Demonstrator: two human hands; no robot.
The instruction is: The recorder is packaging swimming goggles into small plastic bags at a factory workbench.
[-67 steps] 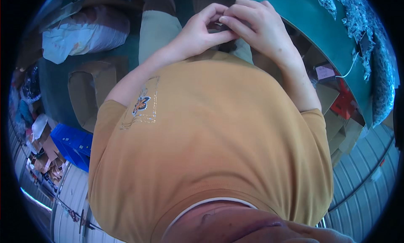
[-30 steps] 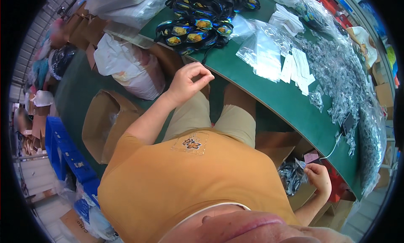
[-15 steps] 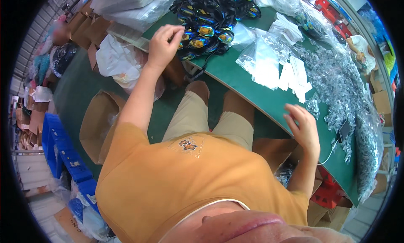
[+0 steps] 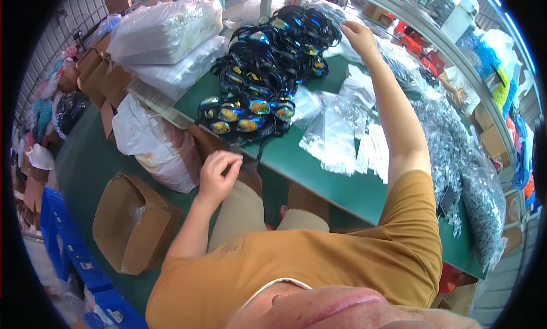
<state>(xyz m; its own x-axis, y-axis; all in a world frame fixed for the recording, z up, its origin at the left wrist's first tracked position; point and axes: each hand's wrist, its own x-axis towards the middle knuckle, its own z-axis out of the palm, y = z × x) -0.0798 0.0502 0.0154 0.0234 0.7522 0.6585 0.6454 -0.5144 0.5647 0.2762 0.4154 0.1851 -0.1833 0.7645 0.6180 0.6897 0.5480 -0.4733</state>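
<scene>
A heap of swim goggles (image 4: 259, 106) with black straps and shiny blue-gold lenses covers the far left part of the green table (image 4: 336, 195). My left hand (image 4: 219, 176) is over the near table edge, just below the heap. Its fingers are curled together, and anything between them is too small to make out. Far out at the heap's right end is my right hand (image 4: 360, 39), with its arm stretched across the table; most of its fingers are hidden. Clear plastic bags (image 4: 330, 143) and white paper slips (image 4: 373, 152) lie beside my right arm.
Stacked plastic-wrapped packs (image 4: 165, 35) stand left of the heap. A white plastic bag (image 4: 142, 132) and an open cardboard box (image 4: 128, 226) are on the left, with blue crates (image 4: 82, 260) beyond. Small clear packets (image 4: 447, 141) pile up at the right.
My right hand has swung from the near table edge out to the far end of the goggles. My left hand has drawn back from the heap toward me. The view has shifted.
</scene>
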